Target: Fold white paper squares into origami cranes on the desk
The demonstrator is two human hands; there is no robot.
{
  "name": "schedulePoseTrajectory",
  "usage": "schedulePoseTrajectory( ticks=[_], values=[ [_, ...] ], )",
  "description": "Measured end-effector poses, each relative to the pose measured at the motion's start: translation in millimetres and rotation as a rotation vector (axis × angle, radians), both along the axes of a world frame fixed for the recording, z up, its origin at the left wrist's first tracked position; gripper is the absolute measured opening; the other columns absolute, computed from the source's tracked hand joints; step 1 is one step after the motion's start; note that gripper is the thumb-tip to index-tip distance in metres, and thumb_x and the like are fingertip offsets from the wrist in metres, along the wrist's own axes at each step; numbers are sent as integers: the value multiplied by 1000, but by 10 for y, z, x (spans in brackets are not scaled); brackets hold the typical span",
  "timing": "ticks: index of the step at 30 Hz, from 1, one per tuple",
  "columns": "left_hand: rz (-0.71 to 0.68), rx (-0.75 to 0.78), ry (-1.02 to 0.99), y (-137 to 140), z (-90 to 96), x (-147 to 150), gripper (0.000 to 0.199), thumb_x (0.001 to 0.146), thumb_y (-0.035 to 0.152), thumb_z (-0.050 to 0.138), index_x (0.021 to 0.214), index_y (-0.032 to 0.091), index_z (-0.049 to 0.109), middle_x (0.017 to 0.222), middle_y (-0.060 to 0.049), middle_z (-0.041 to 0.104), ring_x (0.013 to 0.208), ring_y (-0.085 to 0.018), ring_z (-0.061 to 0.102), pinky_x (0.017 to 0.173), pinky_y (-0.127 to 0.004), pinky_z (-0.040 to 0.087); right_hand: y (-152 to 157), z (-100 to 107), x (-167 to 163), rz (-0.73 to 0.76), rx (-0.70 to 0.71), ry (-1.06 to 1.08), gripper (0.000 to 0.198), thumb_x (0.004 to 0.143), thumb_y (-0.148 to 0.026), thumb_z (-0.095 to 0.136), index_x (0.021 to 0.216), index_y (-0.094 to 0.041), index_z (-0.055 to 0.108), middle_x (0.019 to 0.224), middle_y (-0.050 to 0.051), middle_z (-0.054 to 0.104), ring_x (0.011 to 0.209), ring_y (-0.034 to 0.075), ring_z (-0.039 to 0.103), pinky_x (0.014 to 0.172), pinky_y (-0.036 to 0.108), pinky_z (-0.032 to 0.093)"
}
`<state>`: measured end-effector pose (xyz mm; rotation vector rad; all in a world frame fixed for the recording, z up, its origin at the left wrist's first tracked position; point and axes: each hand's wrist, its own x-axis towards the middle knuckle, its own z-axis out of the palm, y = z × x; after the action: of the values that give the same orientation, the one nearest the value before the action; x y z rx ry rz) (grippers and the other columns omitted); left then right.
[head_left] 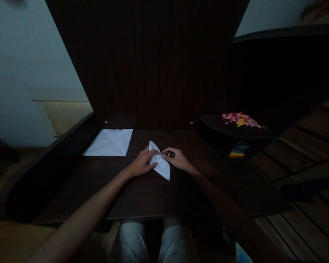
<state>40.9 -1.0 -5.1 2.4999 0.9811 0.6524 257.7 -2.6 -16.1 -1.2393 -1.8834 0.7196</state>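
A folded piece of white paper (162, 167) with crease lines lies just above the dark desk between my two hands. My left hand (141, 163) grips its left side, thumb and fingers closed on the paper. On the right edge, my right hand (176, 159) pinches the paper between thumb and curled fingers. Pointed corners stick out at the top and at the lower right. A flat, creased white sheet (109, 142) lies on the desk to the left of my left hand.
The dark wooden desk (142, 201) has a tall back panel (153, 65) and a raised left side (49, 164). On a low curved shelf (211, 119) at the right sits a heap of small pink and yellow pieces (239, 119). Wooden slats (312, 146) stand farther right.
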Motion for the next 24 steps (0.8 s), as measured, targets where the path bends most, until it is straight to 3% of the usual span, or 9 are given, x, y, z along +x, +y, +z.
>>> schedulePoseTrajectory(
  ticks=[6, 15, 24],
  values=[
    [-32, 1, -152, -3, 32, -5, 36, 79, 24, 60, 112, 21, 47, 113, -8, 48, 108, -24, 49, 97, -38, 41, 3, -22, -16, 28, 21, -3, 19, 75, -26, 67, 93, -18, 67, 85, 4, 68, 72, 14, 58, 66, 26, 44],
    [-37, -14, -223, 27, -3, 3, 46, 73, 21, 65, 113, 20, 41, 118, -10, 47, 114, -26, 47, 101, -42, 38, 8, -38, -27, 14, 18, -7, 22, 76, -26, 67, 96, -18, 65, 75, 0, 65, 65, 12, 56, 61, 24, 43],
    [-33, -48, -236, 23, -7, 19, 26, 87, 34, 53, 109, 22, 47, 126, -9, 44, 121, -24, 43, 105, -43, 34, 21, -94, -28, 12, 63, -53, 31, 77, -23, 66, 107, -19, 58, 71, -2, 62, 60, 11, 53, 59, 24, 42]
  ],
)
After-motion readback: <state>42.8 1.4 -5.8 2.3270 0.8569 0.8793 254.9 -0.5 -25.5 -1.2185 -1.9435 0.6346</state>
